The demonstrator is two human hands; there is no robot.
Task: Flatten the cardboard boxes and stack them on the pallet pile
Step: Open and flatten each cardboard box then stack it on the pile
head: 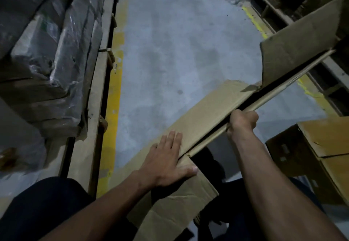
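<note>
Head view: flattening step. Left hand (166, 162) flat, fingers straight, pressing cardboard box (204, 112); right hand (242, 121) grasps its edge. Next prob: squash flat w/ firm push.

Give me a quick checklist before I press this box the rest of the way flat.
1. Left hand flat on the cardboard box panel, holding it down: ok.
2. Right hand gripping the box's long raised edge, fingers curled round it: ok.
3. Box fully flat: not ok; a dark gap still shows between the two layers, and the far flap stands up.
4. Floor ahead free for the box to go down: ok.
5. Second box at the right clear of the folding edge: ok; it sits beside the right forearm, apart from the edge.
6. Pallet pile ready for stacking: cannot tell; which stack it is does not show.
</note>
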